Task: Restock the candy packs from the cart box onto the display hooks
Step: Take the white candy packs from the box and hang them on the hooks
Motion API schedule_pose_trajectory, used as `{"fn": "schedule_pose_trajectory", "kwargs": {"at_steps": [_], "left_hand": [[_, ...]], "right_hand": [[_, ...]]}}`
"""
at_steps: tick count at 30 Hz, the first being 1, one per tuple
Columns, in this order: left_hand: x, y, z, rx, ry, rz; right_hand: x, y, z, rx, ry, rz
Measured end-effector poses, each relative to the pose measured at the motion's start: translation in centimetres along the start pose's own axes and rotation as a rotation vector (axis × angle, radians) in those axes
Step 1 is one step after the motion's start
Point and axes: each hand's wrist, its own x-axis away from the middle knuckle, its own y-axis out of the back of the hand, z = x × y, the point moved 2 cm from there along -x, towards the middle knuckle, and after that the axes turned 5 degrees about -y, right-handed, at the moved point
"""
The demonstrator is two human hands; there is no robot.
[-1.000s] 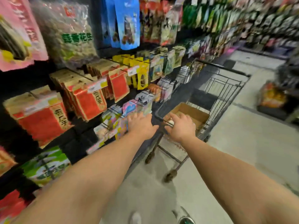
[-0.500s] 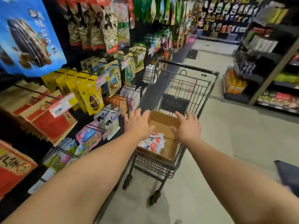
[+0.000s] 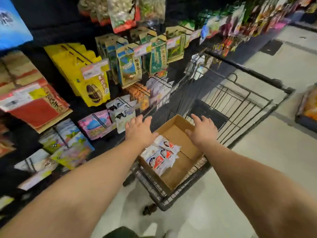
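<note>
Head: both hands open above box [image 3: 178, 134]; aisle floor [image 3: 257, 169] right.

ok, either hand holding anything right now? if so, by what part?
Nothing is held. Left hand and right hand hover open over the cardboard box, fingers spread; the candy packs lie untouched inside.
</note>
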Motion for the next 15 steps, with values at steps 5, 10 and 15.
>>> {"fn": "schedule_pose_trajectory", "kwargs": {"at_steps": [5, 10, 15], "left_hand": [[-1.4, -2.0, 3.1, 0.002, 0.132, 0.051], [-3.7, -5.9, 6.0, 0.052, 0.186, 0.176], [-5.1, -9.6, 6.7, 0.175, 0.231, 0.279]], "right_hand": [[-3.1, -4.2, 2.9, 0.025, 0.165, 0.143], [-5.1, -8.6, 4.4, 0.048, 0.173, 0.277], [-7.4, -12.7, 4.1, 0.078, 0.139, 0.424]]}}
